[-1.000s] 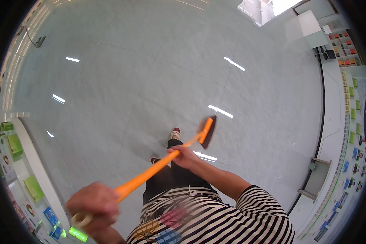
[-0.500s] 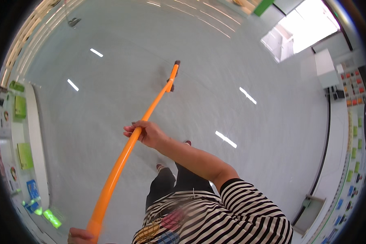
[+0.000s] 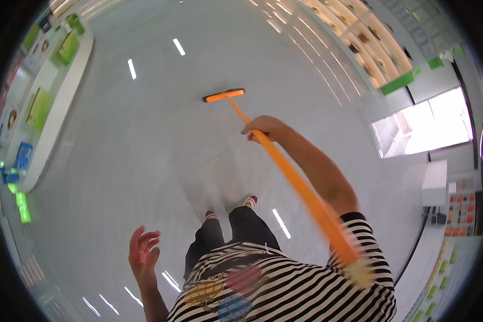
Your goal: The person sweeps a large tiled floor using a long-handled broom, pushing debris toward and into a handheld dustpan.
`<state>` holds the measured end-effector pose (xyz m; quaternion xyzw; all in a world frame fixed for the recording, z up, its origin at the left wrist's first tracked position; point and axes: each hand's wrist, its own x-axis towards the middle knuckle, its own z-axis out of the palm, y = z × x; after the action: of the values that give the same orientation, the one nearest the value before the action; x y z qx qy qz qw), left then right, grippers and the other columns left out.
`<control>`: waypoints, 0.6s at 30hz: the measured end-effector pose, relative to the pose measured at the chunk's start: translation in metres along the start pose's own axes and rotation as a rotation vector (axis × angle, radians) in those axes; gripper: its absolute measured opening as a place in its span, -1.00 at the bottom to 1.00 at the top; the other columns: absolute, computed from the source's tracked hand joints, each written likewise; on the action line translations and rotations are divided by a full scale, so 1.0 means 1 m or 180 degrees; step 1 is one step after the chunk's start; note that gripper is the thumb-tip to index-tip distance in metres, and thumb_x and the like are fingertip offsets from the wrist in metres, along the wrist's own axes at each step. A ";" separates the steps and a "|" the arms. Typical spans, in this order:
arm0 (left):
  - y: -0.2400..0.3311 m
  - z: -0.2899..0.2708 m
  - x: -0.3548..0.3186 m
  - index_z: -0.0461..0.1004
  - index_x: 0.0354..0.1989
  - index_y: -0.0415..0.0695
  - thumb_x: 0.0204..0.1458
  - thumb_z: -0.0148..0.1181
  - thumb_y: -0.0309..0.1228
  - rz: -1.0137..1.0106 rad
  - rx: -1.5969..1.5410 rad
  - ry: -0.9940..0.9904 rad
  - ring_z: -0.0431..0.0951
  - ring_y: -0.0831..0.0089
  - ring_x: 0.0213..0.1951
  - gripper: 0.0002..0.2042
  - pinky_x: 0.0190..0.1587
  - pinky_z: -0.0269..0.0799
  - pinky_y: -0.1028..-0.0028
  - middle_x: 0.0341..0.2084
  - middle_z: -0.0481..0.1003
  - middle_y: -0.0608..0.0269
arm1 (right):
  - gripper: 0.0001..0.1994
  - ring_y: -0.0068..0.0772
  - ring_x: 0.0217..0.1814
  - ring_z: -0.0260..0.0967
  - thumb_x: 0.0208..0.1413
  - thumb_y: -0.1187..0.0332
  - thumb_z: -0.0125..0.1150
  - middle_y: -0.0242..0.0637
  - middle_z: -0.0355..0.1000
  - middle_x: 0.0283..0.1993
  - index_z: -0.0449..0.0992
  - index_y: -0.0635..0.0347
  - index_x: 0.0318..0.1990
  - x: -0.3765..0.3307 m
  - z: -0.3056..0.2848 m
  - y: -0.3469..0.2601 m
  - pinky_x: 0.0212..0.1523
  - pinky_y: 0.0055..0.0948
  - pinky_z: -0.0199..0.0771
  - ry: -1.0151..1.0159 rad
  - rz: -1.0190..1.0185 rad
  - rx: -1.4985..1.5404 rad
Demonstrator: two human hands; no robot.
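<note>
An orange long-handled broom [image 3: 297, 185] slants across the view from the floor ahead up past my right side. Its wide orange head with dark bristles [image 3: 224, 96] rests on the floor, lying crosswise in front of me. My right hand [image 3: 266, 129] is wrapped round the handle, well down toward the head. The pale upper end of the handle is blurred beside my striped right sleeve. At the lower left, my left hand [image 3: 144, 251] is raised off the broom, holding nothing, its fingers loosely bent and apart.
Smooth grey floor [image 3: 145, 129] with bright light reflections surrounds my feet. A curved white counter [image 3: 64, 102] with green boxes runs along the left. Lit shelves [image 3: 359, 37] stand far right, near a bright doorway [image 3: 426, 126]. A white cabinet [image 3: 434, 182] sits at the right.
My left hand has let go of the handle's upper end. The handle has swung to my right, still in my right hand, and the broom head has turned crosswise. My view has turned too.
</note>
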<state>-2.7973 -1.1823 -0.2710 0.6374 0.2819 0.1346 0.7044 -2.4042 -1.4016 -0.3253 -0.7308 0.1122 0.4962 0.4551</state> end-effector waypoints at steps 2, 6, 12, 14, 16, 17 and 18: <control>-0.015 -0.009 -0.005 0.31 -0.06 -0.18 -0.12 0.00 -0.64 -0.0448 -0.0057 0.0245 0.43 0.46 -0.22 -0.63 -0.13 0.28 0.53 -0.34 0.45 0.21 | -0.76 -0.47 -0.60 0.29 -0.22 0.42 0.25 -0.18 0.33 -0.55 0.35 0.36 -0.42 0.003 0.007 0.000 -0.63 -0.54 0.34 -0.0364 0.0153 -0.0506; -0.047 -0.017 -0.017 0.33 -0.11 -0.20 -0.11 -0.02 -0.68 -0.0843 -0.0129 0.0387 0.43 0.55 -0.25 -0.68 -0.18 0.26 0.63 -0.37 0.45 0.25 | -0.61 -0.49 -0.66 0.27 -0.21 0.41 0.19 -0.17 0.34 -0.53 0.26 0.31 -0.18 -0.009 0.055 0.015 -0.71 -0.58 0.28 -0.1147 0.0054 -0.1613; -0.063 -0.020 -0.029 0.35 -0.14 -0.17 -0.06 0.00 -0.61 -0.0783 0.0752 0.0533 0.46 0.53 -0.34 -0.74 -0.27 0.33 0.58 -0.42 0.47 0.23 | -0.30 -0.47 -0.71 0.26 -0.29 0.62 0.16 -0.20 0.32 -0.60 0.11 0.13 0.13 0.066 0.187 0.096 -0.74 -0.53 0.24 -0.2215 0.0355 -0.1098; -0.065 -0.017 -0.029 0.35 -0.14 -0.17 -0.06 0.00 -0.61 -0.0754 0.0877 0.0587 0.46 0.52 -0.34 -0.74 -0.27 0.34 0.57 -0.43 0.47 0.23 | -0.30 -0.43 -0.67 0.28 -0.30 0.61 0.20 -0.17 0.39 -0.52 0.09 0.19 0.13 0.080 0.227 0.107 -0.70 -0.47 0.30 -0.2464 0.0067 -0.1928; -0.062 -0.009 -0.029 0.35 -0.14 -0.17 -0.06 0.00 -0.61 -0.0731 0.1039 0.0579 0.46 0.51 -0.34 -0.74 -0.28 0.35 0.56 -0.43 0.47 0.23 | -0.31 -0.41 -0.68 0.30 -0.32 0.62 0.18 -0.17 0.38 -0.55 0.12 0.17 0.11 0.089 0.242 0.125 -0.70 -0.45 0.30 -0.2453 0.0056 -0.2088; -0.059 -0.005 -0.028 0.35 -0.14 -0.16 -0.06 0.00 -0.60 -0.0789 0.1134 0.0657 0.45 0.52 -0.33 -0.74 -0.28 0.32 0.57 -0.43 0.47 0.23 | -0.32 -0.39 -0.68 0.31 -0.34 0.63 0.16 -0.17 0.38 -0.57 0.15 0.15 0.10 0.093 0.244 0.130 -0.70 -0.43 0.31 -0.2433 0.0031 -0.2256; -0.057 -0.001 -0.027 0.35 -0.14 -0.16 -0.05 0.00 -0.58 -0.0837 0.1224 0.0740 0.45 0.54 -0.32 -0.74 -0.28 0.30 0.57 -0.42 0.47 0.24 | -0.32 -0.39 -0.68 0.31 -0.34 0.63 0.16 -0.17 0.38 -0.57 0.15 0.15 0.10 0.085 0.233 0.117 -0.70 -0.43 0.31 -0.2464 0.0045 -0.2234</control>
<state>-2.8295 -1.2052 -0.3208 0.6976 0.4618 0.0582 0.5446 -2.5801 -1.2612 -0.4823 -0.6017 -0.2324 0.7408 0.1875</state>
